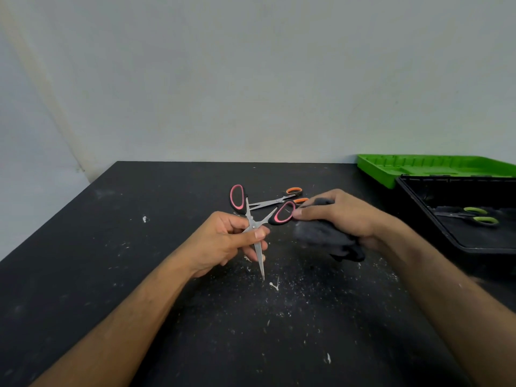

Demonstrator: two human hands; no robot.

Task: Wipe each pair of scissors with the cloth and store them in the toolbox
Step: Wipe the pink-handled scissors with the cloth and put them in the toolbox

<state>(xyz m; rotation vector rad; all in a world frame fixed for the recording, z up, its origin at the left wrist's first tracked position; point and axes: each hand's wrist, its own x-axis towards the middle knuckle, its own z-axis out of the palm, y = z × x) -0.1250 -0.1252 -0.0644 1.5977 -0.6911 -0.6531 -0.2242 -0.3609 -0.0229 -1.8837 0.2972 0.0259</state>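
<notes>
My left hand (226, 241) pinches the pink-handled scissors (238, 199) at the pivot, blades pointing down toward me, handles spread apart. My right hand (340, 216) clutches a dark grey cloth (326, 238) and its fingertips touch the right pink handle loop. Behind them the orange-handled scissors (282, 199) lie flat on the table. The green-handled scissors (480, 216) lie inside the black toolbox (413, 202) at the right.
The toolbox's green lid (391, 166) lies open behind it at the back right. The black table (139, 247) is speckled with white dust and flecks. A pale wall stands behind the table's far edge.
</notes>
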